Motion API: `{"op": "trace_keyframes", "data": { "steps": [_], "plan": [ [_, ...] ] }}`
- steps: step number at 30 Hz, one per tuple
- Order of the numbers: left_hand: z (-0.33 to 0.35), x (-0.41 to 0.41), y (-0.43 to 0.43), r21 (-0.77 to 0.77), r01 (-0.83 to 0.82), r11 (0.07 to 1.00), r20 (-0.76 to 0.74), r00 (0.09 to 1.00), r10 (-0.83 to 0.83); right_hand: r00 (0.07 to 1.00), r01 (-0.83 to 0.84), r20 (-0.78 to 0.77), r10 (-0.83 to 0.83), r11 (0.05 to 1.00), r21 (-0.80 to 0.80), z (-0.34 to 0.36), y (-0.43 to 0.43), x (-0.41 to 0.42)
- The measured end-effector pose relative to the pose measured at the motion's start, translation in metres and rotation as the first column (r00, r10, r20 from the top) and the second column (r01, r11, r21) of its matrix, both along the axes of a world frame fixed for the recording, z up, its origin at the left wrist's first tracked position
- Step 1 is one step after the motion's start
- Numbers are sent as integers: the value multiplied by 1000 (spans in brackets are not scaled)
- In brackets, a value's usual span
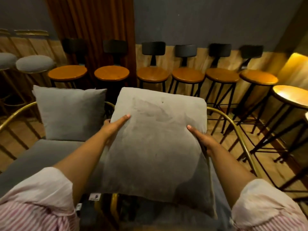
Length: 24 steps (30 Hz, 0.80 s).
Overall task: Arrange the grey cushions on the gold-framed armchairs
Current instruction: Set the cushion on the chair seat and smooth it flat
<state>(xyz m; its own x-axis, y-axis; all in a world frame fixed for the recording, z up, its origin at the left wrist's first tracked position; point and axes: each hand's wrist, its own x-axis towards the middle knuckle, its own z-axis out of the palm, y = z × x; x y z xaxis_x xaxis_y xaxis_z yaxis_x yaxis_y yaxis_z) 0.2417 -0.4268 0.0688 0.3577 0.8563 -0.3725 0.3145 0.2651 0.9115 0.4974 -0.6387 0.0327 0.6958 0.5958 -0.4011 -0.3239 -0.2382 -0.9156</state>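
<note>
A grey cushion [156, 140] is held up over the right armchair [233, 127], tilted with its top edge away from the person. It is gripped at its two side edges: the left hand [115, 125] is closed on the left edge with the thumb laid flat on the face, and the right hand [200, 136] is closed on the right edge in the same way. Faint marks are seen on the cushion's face, but no writing. A second cushion [70, 114] is stood upright against the back of the left armchair [15, 114], above its grey seat [41, 155]. Two small white tags [95, 196] are seen at the seats' near edges; their print cannot be read. The gold arms are curved round each seat, just beside one another in the middle. Behind the chairs a row of wooden stools [188, 75] is set along the wall, with a narrow strip of floor [221, 135] left between, and more stools close by on the right.
</note>
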Motion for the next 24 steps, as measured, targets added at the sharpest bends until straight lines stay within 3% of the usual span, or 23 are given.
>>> {"op": "trace_keyframes", "data": {
  "steps": [11,17,24],
  "plan": [
    [-12,145,10,-5,188,982,54,981,-187,989,56,138,-59,998,19,1,-6,133],
    [-44,239,61,134,80,988,1,997,-81,979,107,165,-121,990,89,-22,53,228],
    [-107,313,121,150,69,986,-31,997,-65,963,164,187,-193,973,160,-74,117,295]
  ]
}}
